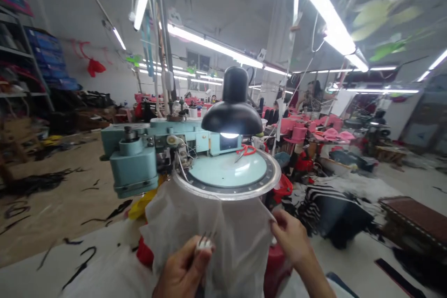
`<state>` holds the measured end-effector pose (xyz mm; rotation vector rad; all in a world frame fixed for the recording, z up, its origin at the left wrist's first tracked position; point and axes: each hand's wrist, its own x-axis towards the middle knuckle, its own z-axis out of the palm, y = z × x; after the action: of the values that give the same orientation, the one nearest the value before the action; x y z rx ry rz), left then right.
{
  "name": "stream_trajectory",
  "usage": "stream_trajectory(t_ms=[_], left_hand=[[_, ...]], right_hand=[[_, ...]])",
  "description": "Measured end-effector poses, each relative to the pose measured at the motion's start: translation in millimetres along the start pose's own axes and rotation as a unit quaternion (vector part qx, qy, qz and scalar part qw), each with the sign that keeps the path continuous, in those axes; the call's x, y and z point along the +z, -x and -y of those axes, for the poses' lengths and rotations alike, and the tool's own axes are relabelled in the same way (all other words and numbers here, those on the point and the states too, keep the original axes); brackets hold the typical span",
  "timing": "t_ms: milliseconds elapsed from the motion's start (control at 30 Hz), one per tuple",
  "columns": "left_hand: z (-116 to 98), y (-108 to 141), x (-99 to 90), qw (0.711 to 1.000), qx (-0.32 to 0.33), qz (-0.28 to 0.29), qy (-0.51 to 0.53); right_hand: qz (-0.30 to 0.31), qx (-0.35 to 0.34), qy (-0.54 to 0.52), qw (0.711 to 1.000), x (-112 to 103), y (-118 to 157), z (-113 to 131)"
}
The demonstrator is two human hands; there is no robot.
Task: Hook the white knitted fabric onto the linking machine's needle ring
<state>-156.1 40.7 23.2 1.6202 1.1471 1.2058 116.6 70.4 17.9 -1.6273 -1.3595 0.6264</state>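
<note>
White sheer fabric (233,237) hangs from the toothed front rim of a round dial plate (226,172) on a light-green machine (134,163). My left hand (185,265), low and left of centre, is closed on a small white pronged tool (205,243), its thin dark prongs pointing up in front of the fabric. To the right, my right hand (289,237) pinches the fabric's right edge, below the rim. A black lamp (232,102) shines over the dial. Orange-handled scissors (246,150) lie at the dial's back right.
Striped and dark cloth (335,209) is heaped on the right, near a brown padded bench (415,219). Dark scraps lie on the floor (70,149) at left. Pink items (298,132) stand behind the machine. Shelves (21,56) line the far left.
</note>
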Motion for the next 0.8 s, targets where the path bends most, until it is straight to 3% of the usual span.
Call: stream_trajectory(t_ms=[100, 200, 300, 467, 567, 700, 800], left_hand=[[-40, -22, 5.1, 0.988, 0.132, -0.021, -0.075], [-77, -38, 7.2, 0.976, 0.181, -0.016, -0.118], [-85, -40, 19.5, 0.990, 0.123, 0.021, -0.071], [-55, -28, 64.9, 0.992, -0.054, 0.024, 0.110], [-48, -29, 84.3, 0.979, -0.088, -0.008, 0.182], [-53, -41, 93.1, 0.971, -0.094, -0.025, 0.217], [-50, -51, 94.8, 0.964, -0.109, -0.044, 0.238]], right_hand=[[0.118, -0.015, -0.079, 0.990, -26, -18, -9], [0.145, -0.026, -0.110, 0.983, -37, -42, -19], [0.141, -0.016, -0.114, 0.983, -31, -55, -40], [0.141, -0.060, -0.155, 0.976, -19, -38, -64], [0.152, -0.120, -0.152, 0.969, -30, -34, -50], [0.145, -0.262, -0.155, 0.942, -50, -40, -4], [0.167, -0.302, -0.108, 0.932, -49, -39, 30]])
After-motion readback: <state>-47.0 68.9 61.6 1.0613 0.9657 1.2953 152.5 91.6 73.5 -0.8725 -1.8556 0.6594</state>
